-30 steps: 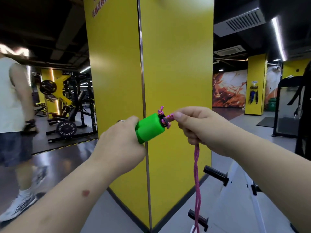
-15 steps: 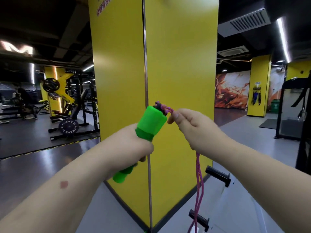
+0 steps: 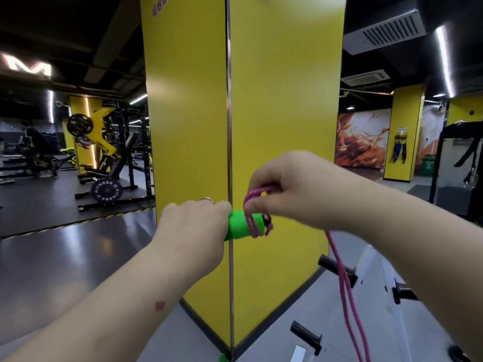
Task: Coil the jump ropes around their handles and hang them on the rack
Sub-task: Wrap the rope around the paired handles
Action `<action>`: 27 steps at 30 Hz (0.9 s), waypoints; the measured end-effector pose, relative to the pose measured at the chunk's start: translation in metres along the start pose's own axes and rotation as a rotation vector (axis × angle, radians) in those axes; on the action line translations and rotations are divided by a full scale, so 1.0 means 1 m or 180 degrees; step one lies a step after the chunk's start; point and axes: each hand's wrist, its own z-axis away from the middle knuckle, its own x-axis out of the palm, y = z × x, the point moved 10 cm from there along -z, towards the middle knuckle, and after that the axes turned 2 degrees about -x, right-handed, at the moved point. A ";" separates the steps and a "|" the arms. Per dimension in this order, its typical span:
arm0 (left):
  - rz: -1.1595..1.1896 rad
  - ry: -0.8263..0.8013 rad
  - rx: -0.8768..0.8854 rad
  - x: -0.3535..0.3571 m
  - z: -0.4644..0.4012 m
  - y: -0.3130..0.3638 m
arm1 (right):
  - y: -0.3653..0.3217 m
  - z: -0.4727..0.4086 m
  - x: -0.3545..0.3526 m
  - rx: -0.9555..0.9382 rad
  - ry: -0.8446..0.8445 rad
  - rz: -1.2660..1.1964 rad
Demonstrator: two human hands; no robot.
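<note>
A big yellow pillar stands in the middle, and gym machines sit far off on the left. Low on the right is a white rack with black pegs sticking out; this looks like the place where the rope will hang. Near the middle, the left hand curls tight around a green handle and holds it sideways, likely to keep it steady so the rope can go around it. The right hand is just above the end of the handle. Its fingers are bent and pinch the pink rope, which makes a couple of loops over the handle. The rest of the rope hangs down on the right, near the pegs. Most of the rope looks not wound yet, so the coiling seems to be just starting.
</note>
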 end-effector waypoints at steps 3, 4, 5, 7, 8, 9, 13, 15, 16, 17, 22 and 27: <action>0.0162 0.0120 0.0298 -0.018 0.004 0.013 | 0.049 -0.008 0.001 0.0416 0.0194 -0.1570; 0.0361 0.0158 0.0309 -0.025 0.005 0.013 | 0.061 -0.009 0.013 0.0555 0.0116 -0.2127; 0.0621 0.0183 0.0306 -0.031 0.007 0.012 | 0.069 -0.009 0.027 0.0666 0.0013 -0.2654; 0.1355 -0.0008 0.0210 -0.036 0.012 0.010 | 0.077 -0.008 0.053 0.0849 -0.0123 -0.3522; 0.1804 -0.0191 0.0104 -0.035 0.012 0.009 | 0.079 -0.008 0.064 0.0916 -0.0157 -0.3882; 0.2286 -0.0357 -0.0043 -0.033 0.012 0.008 | 0.078 -0.007 0.074 0.0971 -0.0197 -0.4183; 0.3179 -0.0347 -0.0661 -0.031 -0.004 -0.007 | 0.065 0.005 0.106 0.1196 -0.0492 -0.4022; 0.2745 -0.0152 -0.0975 -0.028 -0.010 -0.023 | 0.057 0.009 0.107 0.1209 -0.0547 -0.3063; 0.2427 -0.0048 -0.1068 -0.026 -0.011 -0.031 | 0.051 0.009 0.102 0.1110 -0.0554 -0.2356; 0.2057 0.0030 -0.1101 -0.023 -0.012 -0.036 | 0.043 0.009 0.094 0.0925 -0.0539 -0.1592; 0.0319 -0.0066 -0.0807 0.006 -0.012 -0.037 | 0.001 0.007 0.040 0.0188 -0.0216 0.0066; -0.0004 -0.0303 0.0141 0.014 0.005 0.010 | 0.006 -0.007 0.003 -0.0005 0.0164 -0.0697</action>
